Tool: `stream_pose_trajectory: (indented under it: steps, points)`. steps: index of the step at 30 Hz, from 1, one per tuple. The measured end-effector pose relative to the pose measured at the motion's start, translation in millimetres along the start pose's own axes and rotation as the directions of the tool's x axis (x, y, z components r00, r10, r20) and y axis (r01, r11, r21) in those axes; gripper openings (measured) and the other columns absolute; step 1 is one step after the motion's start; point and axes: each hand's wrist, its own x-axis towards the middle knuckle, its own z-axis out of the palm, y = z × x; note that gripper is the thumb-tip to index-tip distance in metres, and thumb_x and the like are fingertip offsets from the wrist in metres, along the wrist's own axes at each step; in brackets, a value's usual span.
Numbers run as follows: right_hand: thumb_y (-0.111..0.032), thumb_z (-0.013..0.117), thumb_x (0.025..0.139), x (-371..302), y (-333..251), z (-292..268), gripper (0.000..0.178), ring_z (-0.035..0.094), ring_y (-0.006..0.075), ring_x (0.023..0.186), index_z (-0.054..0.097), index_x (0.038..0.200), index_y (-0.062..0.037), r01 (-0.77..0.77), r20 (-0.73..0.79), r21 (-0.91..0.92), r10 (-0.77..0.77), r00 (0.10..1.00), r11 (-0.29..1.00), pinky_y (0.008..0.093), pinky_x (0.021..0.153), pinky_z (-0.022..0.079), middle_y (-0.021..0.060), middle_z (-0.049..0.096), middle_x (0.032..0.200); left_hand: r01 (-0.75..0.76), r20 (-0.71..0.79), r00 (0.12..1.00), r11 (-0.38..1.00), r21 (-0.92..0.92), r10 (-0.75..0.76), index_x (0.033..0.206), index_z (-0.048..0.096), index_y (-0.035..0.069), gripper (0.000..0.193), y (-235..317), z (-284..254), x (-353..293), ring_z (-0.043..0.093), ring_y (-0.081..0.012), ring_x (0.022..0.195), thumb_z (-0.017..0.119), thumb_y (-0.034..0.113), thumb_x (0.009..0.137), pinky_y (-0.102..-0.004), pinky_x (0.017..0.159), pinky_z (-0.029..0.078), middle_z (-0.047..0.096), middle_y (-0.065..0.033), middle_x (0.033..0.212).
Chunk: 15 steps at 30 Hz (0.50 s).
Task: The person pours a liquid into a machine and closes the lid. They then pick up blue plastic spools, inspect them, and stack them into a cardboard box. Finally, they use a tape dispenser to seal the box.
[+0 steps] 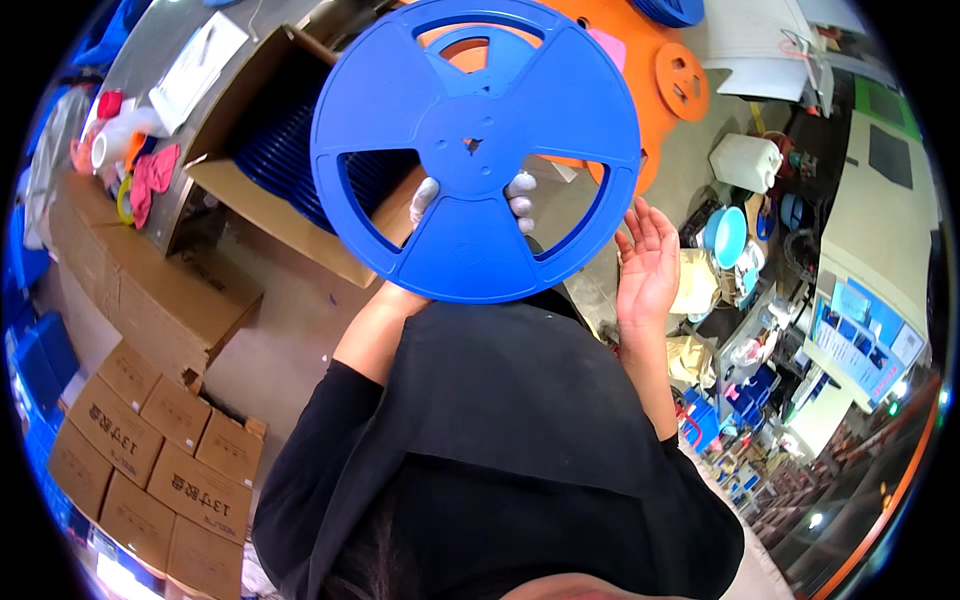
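A large blue plastic reel disc (468,245), with a small central hole and wide cut-out windows, stands in front of my chest and hides much of my left arm. My left hand (521,203) reaches from behind it. Light-coloured glove fingertips show through the windows on both sides of the lower solid section, closed around it. Beside the disc's right rim is my bare right hand (648,268), palm up and fingers spread. Whether its fingertips touch the rim I cannot tell.
An open cardboard box (300,232) of dark blue discs stands at left. Behind the disc is an orange surface (645,105) bearing an orange round plate (682,82). Stacked cartons (150,470) are at lower left. A white jug (745,163) and light-blue basin (728,238) stand at right.
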Motion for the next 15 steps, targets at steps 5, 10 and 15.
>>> stream_pose_trajectory:
  steps: [5,10,15]
  points:
    - [-0.04,0.038,0.102,7,4,-1,0.043,0.053,0.0246,0.12,0.049,0.126,-0.0056,-0.079,0.002,0.011,0.079,0.997,0.997,0.0374,0.094,0.045,0.0144,0.052,0.137,-0.048,0.015,0.999,0.996,0.073,0.047,0.14,0.034,-0.003,0.09,7,-11,-7,0.052,-0.0364,0.118,0.07,0.053,0.079,-0.0467,0.102,0.045,0.051,-0.0194,0.127]
    - [-0.035,0.036,0.104,11,7,7,0.038,0.053,0.0241,0.121,0.05,0.125,-0.0062,-0.158,0.021,0.036,0.157,0.987,0.987,0.037,0.095,0.047,0.0144,0.052,0.137,-0.163,-0.064,0.984,0.983,0.081,0.168,0.139,0.04,-0.002,0.084,5,-2,-15,0.054,-0.0325,0.116,0.067,0.052,0.081,-0.0452,0.101,0.045,0.051,-0.0205,0.13]
    - [-0.034,0.036,0.104,17,15,17,0.037,0.055,0.0233,0.117,0.051,0.124,-0.0059,-0.234,0.058,0.016,0.233,0.971,0.972,0.0367,0.094,0.047,0.0142,0.053,0.136,-0.278,-0.24,0.912,0.932,0.231,0.332,0.138,0.041,-0.004,0.078,27,5,-49,0.056,-0.0343,0.116,0.063,0.048,0.084,-0.0481,0.102,0.045,0.051,-0.0232,0.133]
